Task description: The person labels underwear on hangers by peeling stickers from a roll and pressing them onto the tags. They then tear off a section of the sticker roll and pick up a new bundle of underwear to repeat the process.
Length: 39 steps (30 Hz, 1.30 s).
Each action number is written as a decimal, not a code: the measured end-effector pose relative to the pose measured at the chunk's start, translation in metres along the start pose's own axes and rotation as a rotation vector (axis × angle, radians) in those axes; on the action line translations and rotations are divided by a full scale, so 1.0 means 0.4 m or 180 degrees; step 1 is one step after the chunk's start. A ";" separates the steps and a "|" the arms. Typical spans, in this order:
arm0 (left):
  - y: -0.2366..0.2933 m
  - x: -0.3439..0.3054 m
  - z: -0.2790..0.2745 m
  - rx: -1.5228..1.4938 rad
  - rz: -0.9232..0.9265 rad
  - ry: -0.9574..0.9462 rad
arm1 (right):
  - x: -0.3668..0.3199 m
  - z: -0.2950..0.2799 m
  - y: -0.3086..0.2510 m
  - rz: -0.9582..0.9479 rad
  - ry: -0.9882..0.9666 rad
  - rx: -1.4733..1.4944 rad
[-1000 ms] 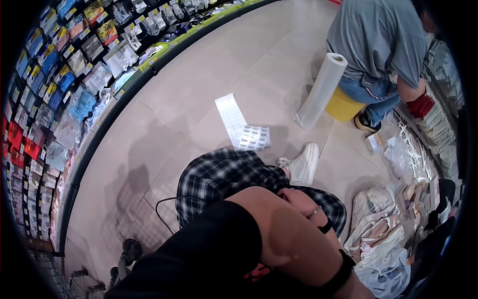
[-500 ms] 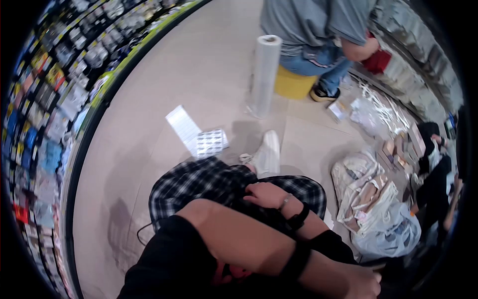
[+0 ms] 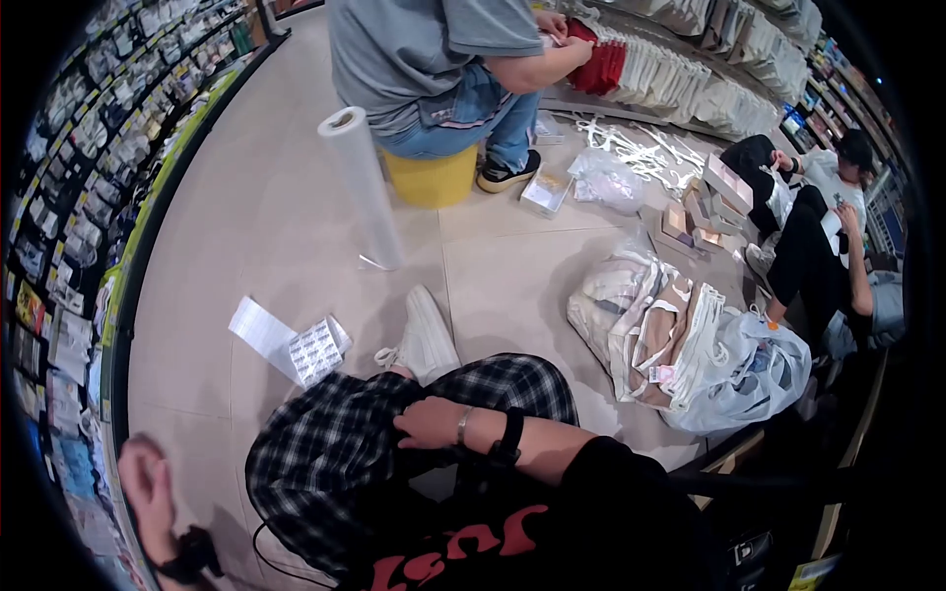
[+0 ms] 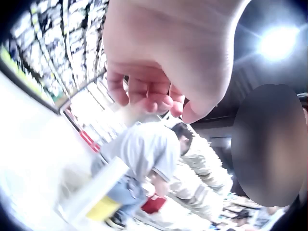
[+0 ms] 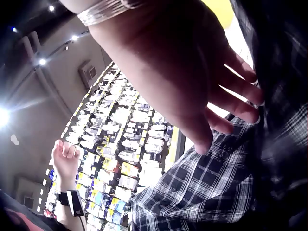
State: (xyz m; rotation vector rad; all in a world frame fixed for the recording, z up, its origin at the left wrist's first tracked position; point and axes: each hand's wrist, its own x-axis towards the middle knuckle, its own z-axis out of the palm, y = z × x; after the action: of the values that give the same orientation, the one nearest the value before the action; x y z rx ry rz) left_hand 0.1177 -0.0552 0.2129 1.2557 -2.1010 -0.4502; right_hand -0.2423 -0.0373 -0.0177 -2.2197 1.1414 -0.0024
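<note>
At the far left of the head view my left hand (image 3: pixel 148 485) is raised, blurred, with a black band at its wrist. The left wrist view shows this hand (image 4: pixel 166 53) holding nothing, its fingers loosely bent. My right hand (image 3: pixel 432 424) rests by the black-and-white plaid cloth (image 3: pixel 325 433) over my lap, a bracelet at its wrist. From the right wrist view, the hand (image 5: pixel 178 72) has slightly spread fingers touching or close to the plaid cloth (image 5: pixel 192 185); contact is hard to tell.
White label sheets (image 3: pixel 315 352) lie left of a white shoe (image 3: pixel 428 337). Beyond stand a clear film roll (image 3: pixel 365 192) and someone seated on a yellow stool (image 3: pixel 430 179). Bagged garments (image 3: pixel 650 330) and open boxes (image 3: pixel 695 217) lie at right. Stocked racks (image 3: pixel 74 256) line the left.
My left arm has swung from across my lap on the right to the far left. The head view has turned right, bringing two seated people into sight. My right hand remains near the plaid cloth.
</note>
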 end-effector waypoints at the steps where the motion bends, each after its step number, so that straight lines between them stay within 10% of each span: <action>1: -0.025 -0.020 -0.071 0.1156 0.0173 0.0235 | -0.004 -0.003 -0.003 -0.0014 -0.0002 0.0028; 6: 0.018 -0.025 -0.385 0.4687 0.0480 0.0703 | 0.000 0.003 0.003 0.0107 -0.0004 0.0159; 9: -0.181 -0.072 -0.473 0.4248 0.0850 0.0735 | 0.018 0.011 0.009 0.0097 -0.0046 0.0179; 16: -0.056 -0.001 0.117 0.2159 0.1462 0.0048 | 0.016 0.022 0.012 0.0096 0.0015 0.0185; 24: -0.098 0.040 0.695 -0.2773 -0.1543 -0.2437 | 0.004 0.010 0.000 0.0191 0.0043 0.0155; 28: -0.102 0.056 0.708 -0.0152 0.0370 -0.3731 | -0.001 0.010 0.003 0.0070 -0.0012 -0.0003; 39: -0.076 0.084 0.645 -0.0011 0.0404 -0.3093 | -0.010 -0.013 0.000 -0.0210 -0.0310 0.0153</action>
State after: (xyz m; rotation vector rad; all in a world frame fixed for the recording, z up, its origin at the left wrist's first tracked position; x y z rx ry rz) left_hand -0.0486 -0.1077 0.0172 0.9678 -2.9262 -1.1783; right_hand -0.2461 -0.0372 -0.0122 -2.1892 1.0052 0.0496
